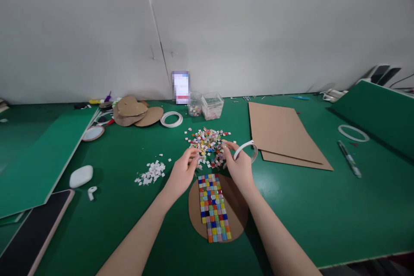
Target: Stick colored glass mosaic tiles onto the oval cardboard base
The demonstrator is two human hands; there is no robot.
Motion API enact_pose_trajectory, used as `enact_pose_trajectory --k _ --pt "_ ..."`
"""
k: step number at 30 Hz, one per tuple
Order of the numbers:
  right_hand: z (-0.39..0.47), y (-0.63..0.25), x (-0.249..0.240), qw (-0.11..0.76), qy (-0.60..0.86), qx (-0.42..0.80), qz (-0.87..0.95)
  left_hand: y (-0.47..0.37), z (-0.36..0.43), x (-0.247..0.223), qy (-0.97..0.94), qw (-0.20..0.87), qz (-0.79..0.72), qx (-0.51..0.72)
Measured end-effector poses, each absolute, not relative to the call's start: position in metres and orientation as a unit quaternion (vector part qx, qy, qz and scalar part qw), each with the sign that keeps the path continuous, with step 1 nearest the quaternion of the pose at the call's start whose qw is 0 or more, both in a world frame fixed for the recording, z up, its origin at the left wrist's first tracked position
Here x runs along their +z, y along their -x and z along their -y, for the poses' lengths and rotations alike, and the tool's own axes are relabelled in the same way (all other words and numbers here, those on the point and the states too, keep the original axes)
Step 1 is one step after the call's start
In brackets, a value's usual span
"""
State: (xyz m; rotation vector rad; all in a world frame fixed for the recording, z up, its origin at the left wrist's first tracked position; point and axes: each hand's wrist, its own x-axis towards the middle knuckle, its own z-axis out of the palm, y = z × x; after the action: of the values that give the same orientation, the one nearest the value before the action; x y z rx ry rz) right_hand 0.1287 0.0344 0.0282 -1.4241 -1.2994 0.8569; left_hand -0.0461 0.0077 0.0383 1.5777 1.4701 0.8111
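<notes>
White ring-shaped tape (pixel 243 146) was touched by the right hand (pixel 240 170); multicoloured square tiles (pixel 208 140), at twelve o'clock, were bordered by the left hand (pixel 183 168). Whether fingers were clamped was unclear.

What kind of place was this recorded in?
Probably a craft workbench: a green tabletop against a pale partition, with loose mosaic tiles and cardboard sheets.

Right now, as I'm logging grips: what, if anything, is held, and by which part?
The right hand appears to hold the white, ring-shaped tape roll by the left side of its rim; whether the left hand holds anything cannot be told.
</notes>
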Motion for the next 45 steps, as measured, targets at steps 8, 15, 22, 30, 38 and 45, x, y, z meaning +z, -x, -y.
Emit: enact_pose_trajectory --k 8,15,22,30,38,45 --pt "-0.028 -0.126 0.043 0.531 0.446 0.628 0.353 0.044 -0.01 0.039 -0.546 0.5 -0.56 0.372" --pt "-0.025 -0.127 0.053 0.515 0.359 0.719 0.3 0.042 -0.009 0.045 -0.606 0.437 -0.532 0.398" --pt "-0.024 -0.127 0.054 0.501 0.276 0.756 0.318 0.037 -0.006 0.047 -0.619 0.354 -0.584 0.389" --pt "-0.012 -0.112 0.052 0.457 0.215 0.772 0.386 0.032 -0.001 0.048 -0.69 0.319 -0.545 0.354" --pt "-0.01 -0.108 0.051 0.452 0.173 0.792 0.371 0.031 -0.002 0.046 -0.654 0.328 -0.581 0.357" --pt "-0.015 -0.115 0.056 0.495 0.193 0.775 0.341 0.039 -0.002 0.057 -0.615 0.312 -0.594 0.414"
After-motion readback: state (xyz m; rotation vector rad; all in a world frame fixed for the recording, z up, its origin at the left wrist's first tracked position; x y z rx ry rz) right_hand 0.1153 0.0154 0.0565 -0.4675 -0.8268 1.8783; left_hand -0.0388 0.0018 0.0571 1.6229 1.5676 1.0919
